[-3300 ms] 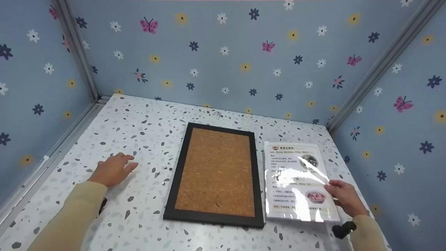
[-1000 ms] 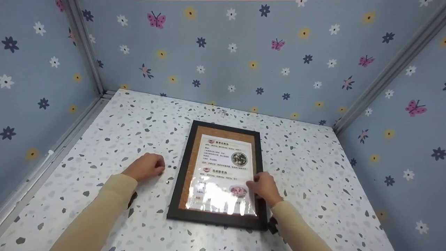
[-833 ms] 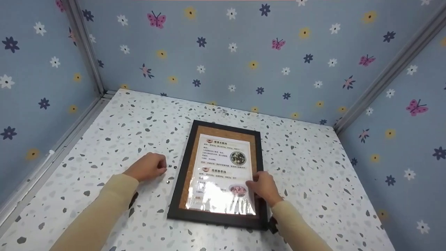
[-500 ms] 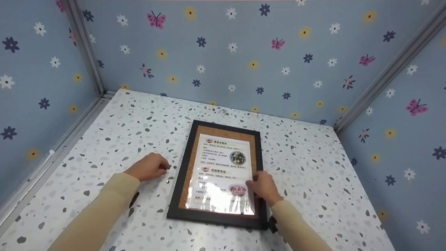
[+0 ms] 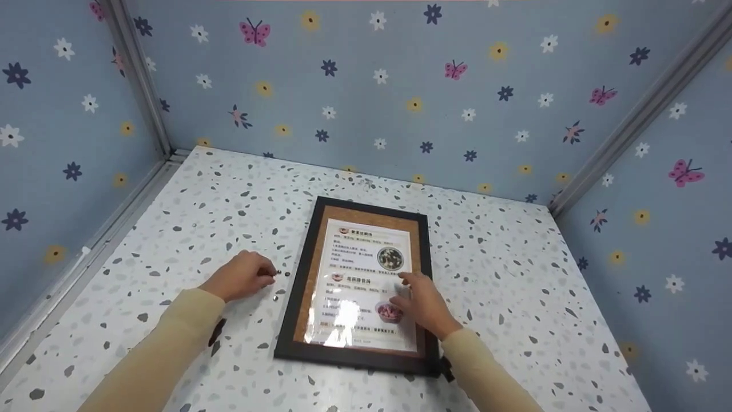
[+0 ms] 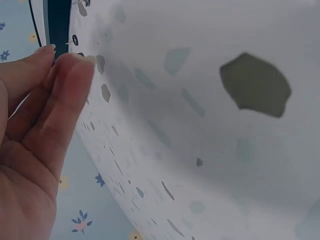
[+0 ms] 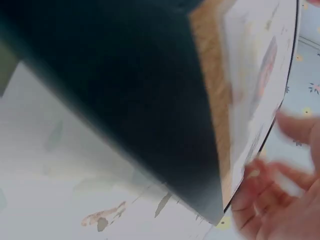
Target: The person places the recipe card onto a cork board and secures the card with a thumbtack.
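A laminated recipe sheet [image 5: 366, 286] with food pictures lies on a corkboard [image 5: 301, 309] with a black frame. My right hand [image 5: 424, 302] is over the sheet's right side, thumb and fingers apart; the right wrist view is blurred there. Left of the frame, my left hand [image 5: 243, 276] rests beside small thumbtacks, fingers bent and thumb tip near the index finger. One thumbtack [image 5: 278, 272] is right at its fingertips, a second thumbtack [image 5: 287, 274] lies by the frame, and another thumbtack [image 5: 275, 297] lies nearer me. In the left wrist view a tack [image 6: 75, 39] shows its thin point.
The speckled white table [image 5: 503, 274] extends on both sides of the board. Blue flowered walls [image 5: 366, 91] close it in at the back, left and right. Window-like glare covers the sheet's lower part.
The sheet came from the right of the board onto the cork, carried by my right hand. That hand has since let go of its edge and shifted over it. My left hand moved right, to the tacks.
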Action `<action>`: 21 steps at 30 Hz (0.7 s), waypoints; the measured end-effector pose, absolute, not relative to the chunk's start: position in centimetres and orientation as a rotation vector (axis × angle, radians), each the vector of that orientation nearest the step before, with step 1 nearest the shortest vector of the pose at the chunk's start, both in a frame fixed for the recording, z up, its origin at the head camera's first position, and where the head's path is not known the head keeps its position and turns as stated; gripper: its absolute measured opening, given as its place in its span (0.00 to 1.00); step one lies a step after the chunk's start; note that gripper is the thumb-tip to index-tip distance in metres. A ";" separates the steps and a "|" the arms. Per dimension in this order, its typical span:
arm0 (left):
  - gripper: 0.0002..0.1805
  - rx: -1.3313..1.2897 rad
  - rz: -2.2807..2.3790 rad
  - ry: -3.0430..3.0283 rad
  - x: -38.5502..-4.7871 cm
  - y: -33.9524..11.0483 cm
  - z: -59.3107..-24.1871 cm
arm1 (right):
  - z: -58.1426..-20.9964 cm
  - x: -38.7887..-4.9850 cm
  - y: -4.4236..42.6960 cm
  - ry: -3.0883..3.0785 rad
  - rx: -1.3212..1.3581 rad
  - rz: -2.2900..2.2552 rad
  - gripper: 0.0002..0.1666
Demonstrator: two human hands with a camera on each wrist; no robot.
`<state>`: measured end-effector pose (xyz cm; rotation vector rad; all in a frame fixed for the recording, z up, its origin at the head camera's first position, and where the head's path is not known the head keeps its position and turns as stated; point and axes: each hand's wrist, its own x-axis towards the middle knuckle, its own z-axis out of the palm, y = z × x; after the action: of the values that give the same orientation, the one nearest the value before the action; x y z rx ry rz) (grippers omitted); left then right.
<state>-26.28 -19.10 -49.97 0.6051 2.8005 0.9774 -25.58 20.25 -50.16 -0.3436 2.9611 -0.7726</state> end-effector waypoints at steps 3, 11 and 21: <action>0.07 0.566 1.032 2.786 -25.9 -18.8 -49.8 | -50.5 -25.8 20.4 2.891 -0.527 -0.731 0.45; 0.07 0.634 1.182 2.694 -24.9 -17.3 -49.2 | -51.2 -25.6 21.1 2.763 -0.645 -0.489 0.62; 0.05 0.772 1.126 2.648 -23.9 -14.6 -49.3 | -51.4 -25.7 21.1 2.729 -0.685 -0.534 0.62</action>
<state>-23.93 -14.64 -49.31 0.7715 2.6478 1.1262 -25.74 21.05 -51.36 -0.6850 2.7292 -0.5344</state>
